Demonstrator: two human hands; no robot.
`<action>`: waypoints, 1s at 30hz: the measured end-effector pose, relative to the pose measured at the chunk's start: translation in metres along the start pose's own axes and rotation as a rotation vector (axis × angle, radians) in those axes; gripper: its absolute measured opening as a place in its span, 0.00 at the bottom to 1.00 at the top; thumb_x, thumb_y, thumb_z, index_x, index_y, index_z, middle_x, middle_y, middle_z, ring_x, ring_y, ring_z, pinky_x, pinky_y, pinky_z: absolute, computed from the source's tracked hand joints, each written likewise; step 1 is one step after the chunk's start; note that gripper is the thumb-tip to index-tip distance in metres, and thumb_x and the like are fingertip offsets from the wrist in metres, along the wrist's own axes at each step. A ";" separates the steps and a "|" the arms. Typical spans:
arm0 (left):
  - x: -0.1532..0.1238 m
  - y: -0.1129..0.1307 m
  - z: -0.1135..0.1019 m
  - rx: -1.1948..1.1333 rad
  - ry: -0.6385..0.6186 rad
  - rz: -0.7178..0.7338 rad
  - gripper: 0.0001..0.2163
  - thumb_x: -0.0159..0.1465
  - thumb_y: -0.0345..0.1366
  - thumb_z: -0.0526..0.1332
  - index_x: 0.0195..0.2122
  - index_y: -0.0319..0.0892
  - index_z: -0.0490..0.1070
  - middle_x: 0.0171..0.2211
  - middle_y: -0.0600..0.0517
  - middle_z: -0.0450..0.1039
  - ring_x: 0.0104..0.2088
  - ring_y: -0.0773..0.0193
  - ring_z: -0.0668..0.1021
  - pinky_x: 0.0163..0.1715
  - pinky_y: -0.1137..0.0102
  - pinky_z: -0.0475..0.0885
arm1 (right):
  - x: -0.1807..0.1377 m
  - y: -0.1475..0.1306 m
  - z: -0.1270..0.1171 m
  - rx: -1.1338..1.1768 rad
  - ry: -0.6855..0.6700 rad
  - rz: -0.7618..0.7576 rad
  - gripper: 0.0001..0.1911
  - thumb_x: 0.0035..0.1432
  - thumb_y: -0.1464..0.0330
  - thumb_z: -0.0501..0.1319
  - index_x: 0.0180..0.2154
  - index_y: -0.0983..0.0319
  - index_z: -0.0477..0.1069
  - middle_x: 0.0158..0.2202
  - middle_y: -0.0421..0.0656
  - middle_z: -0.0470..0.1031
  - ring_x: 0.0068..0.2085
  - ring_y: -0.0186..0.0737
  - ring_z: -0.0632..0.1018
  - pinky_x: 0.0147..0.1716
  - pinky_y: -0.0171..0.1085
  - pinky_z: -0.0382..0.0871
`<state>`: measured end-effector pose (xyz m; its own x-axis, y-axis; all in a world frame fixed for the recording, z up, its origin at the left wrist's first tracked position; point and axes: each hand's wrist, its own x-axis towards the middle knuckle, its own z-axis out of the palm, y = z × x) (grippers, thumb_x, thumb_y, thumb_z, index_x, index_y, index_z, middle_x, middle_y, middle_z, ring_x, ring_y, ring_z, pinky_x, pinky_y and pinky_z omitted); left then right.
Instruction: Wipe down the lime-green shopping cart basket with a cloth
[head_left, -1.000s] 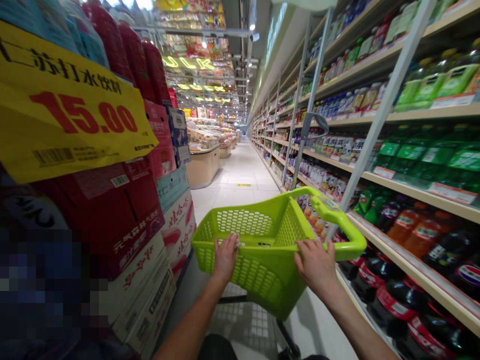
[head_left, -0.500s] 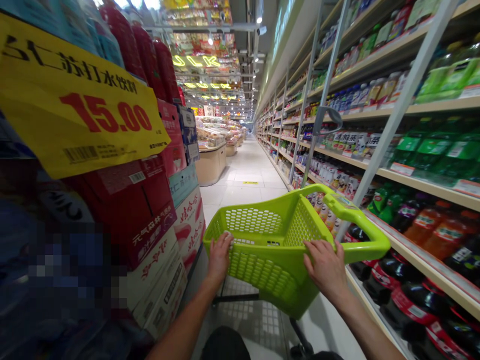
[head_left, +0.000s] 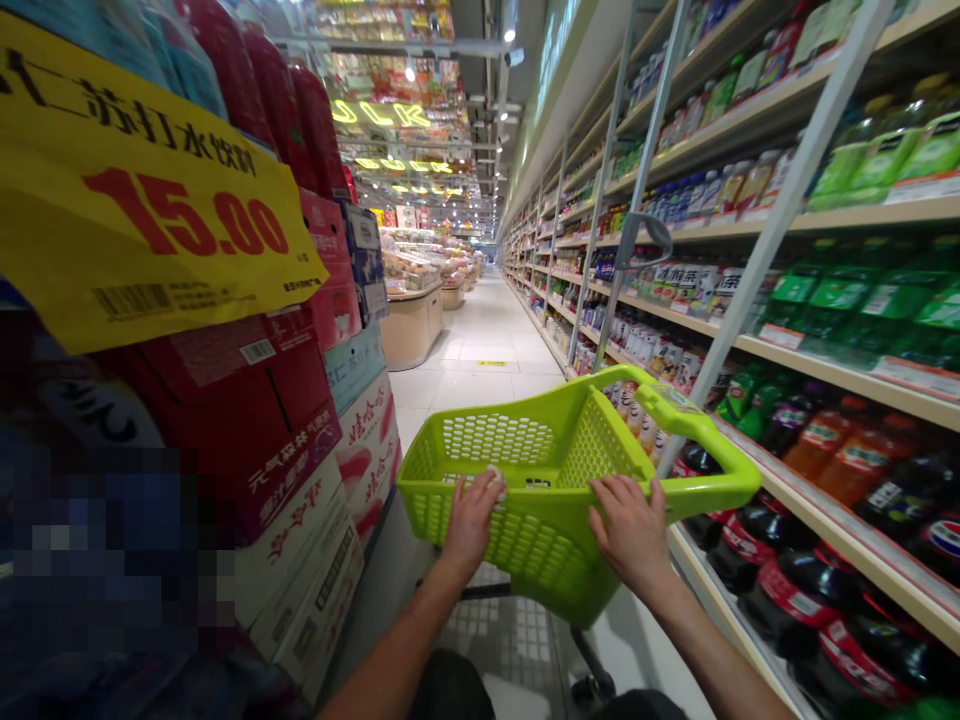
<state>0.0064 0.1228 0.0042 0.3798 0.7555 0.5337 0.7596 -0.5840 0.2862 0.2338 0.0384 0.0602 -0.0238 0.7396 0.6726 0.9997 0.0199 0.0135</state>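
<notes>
The left edge crops the yellow sign (head_left: 169,225), and fingers (head_left: 616,492) hide bits of the cart (head_left: 555,555)

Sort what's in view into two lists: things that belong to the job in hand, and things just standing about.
In the job:
Green shopping cart
Left hand, on its rim
Right hand, on the same rim

Standing about:
Yellow price sign
Stacked boxes
Shelves
Green bottles

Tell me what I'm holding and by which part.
A green cart: left hand and right hand grip its near rim. The left's white bit is unclear.
</notes>
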 end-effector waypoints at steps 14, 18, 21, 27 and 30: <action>0.021 0.084 0.009 -0.714 0.066 -0.122 0.18 0.53 0.24 0.50 0.42 0.44 0.70 0.51 0.49 0.67 0.54 0.61 0.65 0.57 0.58 0.53 | -0.011 -0.001 0.000 0.206 0.064 -0.047 0.20 0.54 0.71 0.51 0.49 0.63 0.63 0.48 0.49 0.70 0.51 0.48 0.68 0.53 0.57 0.49; 0.029 0.141 0.002 -1.445 0.010 -0.453 0.17 0.53 0.30 0.55 0.45 0.41 0.68 0.48 0.47 0.70 0.48 0.61 0.71 0.52 0.63 0.62 | -0.028 -0.013 0.003 0.488 0.084 -0.120 0.29 0.55 0.70 0.51 0.59 0.63 0.48 0.60 0.51 0.53 0.58 0.45 0.59 0.52 0.47 0.60; 0.023 0.162 -0.007 -1.822 -0.205 -0.535 0.17 0.54 0.38 0.58 0.45 0.40 0.69 0.47 0.47 0.71 0.48 0.60 0.71 0.53 0.65 0.61 | -0.043 -0.013 0.008 0.565 0.138 -0.028 0.33 0.56 0.68 0.53 0.61 0.61 0.42 0.62 0.50 0.46 0.60 0.46 0.55 0.53 0.47 0.60; 0.030 0.132 -0.015 -1.309 -0.352 -0.321 0.24 0.55 0.42 0.58 0.52 0.42 0.62 0.54 0.45 0.63 0.54 0.54 0.65 0.54 0.58 0.58 | -0.034 0.042 -0.013 0.461 0.345 0.005 0.25 0.57 0.73 0.50 0.57 0.55 0.55 0.56 0.45 0.61 0.57 0.43 0.63 0.53 0.46 0.61; 0.042 0.085 -0.011 -0.519 -0.155 -0.290 0.26 0.54 0.32 0.56 0.55 0.41 0.58 0.60 0.46 0.52 0.61 0.54 0.52 0.59 0.54 0.43 | -0.015 0.085 -0.030 0.249 0.553 0.082 0.25 0.56 0.74 0.52 0.56 0.57 0.57 0.58 0.45 0.57 0.59 0.47 0.58 0.56 0.52 0.54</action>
<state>0.0811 0.1015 0.0598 0.2979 0.9169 0.2655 0.5025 -0.3872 0.7731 0.3191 0.0086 0.0733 0.1248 0.2874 0.9496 0.9658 0.1841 -0.1827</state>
